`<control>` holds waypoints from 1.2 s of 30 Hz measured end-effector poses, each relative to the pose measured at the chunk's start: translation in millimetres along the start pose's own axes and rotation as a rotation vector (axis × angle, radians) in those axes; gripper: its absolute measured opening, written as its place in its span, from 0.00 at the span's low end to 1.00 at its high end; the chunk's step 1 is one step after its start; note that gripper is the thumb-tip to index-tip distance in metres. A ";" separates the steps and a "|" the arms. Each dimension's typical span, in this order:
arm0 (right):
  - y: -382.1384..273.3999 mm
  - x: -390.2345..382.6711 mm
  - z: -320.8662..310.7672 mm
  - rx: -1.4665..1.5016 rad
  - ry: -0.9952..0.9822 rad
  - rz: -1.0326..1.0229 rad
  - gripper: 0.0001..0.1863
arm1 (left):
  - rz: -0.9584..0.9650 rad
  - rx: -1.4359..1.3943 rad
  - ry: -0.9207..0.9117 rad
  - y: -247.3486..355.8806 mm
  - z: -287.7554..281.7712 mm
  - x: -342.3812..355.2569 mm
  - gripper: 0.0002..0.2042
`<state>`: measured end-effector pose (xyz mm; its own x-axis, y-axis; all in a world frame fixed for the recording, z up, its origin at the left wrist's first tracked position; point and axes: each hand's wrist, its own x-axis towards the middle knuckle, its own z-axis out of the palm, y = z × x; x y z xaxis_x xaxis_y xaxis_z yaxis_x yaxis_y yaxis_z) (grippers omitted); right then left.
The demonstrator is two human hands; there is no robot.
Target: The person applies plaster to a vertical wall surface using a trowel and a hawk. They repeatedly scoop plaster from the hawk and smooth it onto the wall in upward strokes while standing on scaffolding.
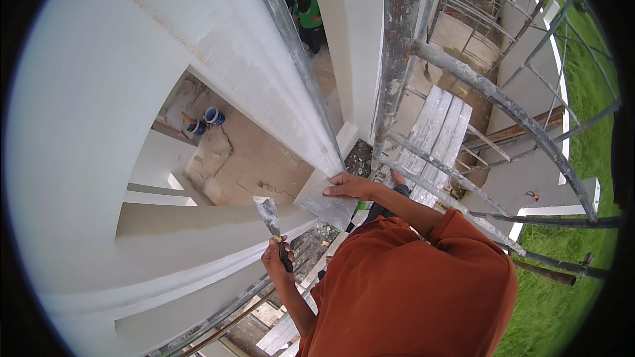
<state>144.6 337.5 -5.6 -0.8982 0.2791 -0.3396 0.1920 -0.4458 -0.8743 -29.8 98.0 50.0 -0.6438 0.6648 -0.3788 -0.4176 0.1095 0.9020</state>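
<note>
My left hand [271,261] is closed round the dark handle of a putty knife [266,214], its blade pointing up and smeared with white filler. To the right, my right hand [352,186] grips a flat, thin, greyish rectangular plate, which looks like a plastering blade [329,210], with the thumb lying on its face. That plate is at the lower end of a white, freshly coated wall strip [264,73], beside a window opening. Whether its edge touches the wall, I cannot tell. A long grey metal bar [291,46] runs along the strip's right side.
Scaffold pipes [503,102] cross on the right, with whitish planks [433,135] below them. Through the opening, blue buckets [213,116] stand on a dusty floor. A person in green [309,16] is beyond a doorway. Grass [552,304] lies at far right.
</note>
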 end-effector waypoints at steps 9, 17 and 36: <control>-39.9 -9.5 56.2 -0.332 0.850 -0.433 0.11 | -0.010 0.012 -0.015 -14.3 31.4 -2.5 0.20; 13.5 2.3 53.2 -1.183 0.095 -0.448 0.09 | 0.096 0.166 -0.011 -10.6 21.6 -1.3 0.19; 31.9 -1.0 58.0 -1.388 0.021 -0.283 0.13 | 0.113 0.049 0.089 -29.1 6.8 -8.3 0.17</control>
<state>128.6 273.6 -13.0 -0.9677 0.2348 -0.0922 0.2471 0.8085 -0.5342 -8.0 94.3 28.3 -0.7400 0.6073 -0.2892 -0.3087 0.0754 0.9482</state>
